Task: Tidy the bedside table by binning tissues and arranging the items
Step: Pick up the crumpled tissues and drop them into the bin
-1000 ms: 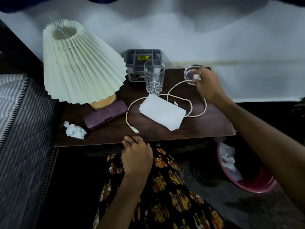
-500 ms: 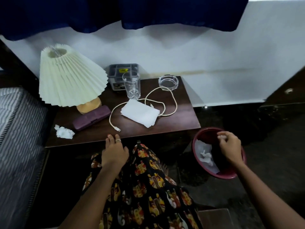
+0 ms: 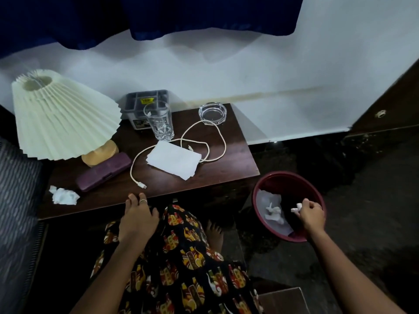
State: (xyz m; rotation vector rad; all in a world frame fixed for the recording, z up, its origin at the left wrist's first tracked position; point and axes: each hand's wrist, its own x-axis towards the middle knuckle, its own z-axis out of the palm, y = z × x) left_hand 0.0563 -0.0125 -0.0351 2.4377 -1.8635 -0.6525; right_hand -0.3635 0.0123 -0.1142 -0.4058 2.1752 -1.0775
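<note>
One crumpled tissue [image 3: 295, 208] is pinched in the right hand [image 3: 309, 215] grip, lower right of frame, over the red bin [image 3: 317, 196]. Release is best made well inside the rim. Left hand [image 3: 138, 217] grip: loosely open, empty, at the tabletop [image 3: 238, 159] edge.

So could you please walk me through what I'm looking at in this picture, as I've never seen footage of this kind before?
There is no machine here: a person wears a camera on the head, looking forward and down, so you see their own two arms. The right hand is over a red bin on the floor, its grip closed on a crumpled white tissue; more tissues already lie inside. The left hand rests empty at the front edge of the bedside table. On the table are a pleated lamp, a purple case, another crumpled tissue, a drinking glass, a grey box, a glass ashtray, a white cable and a flat stack of white paper.
</note>
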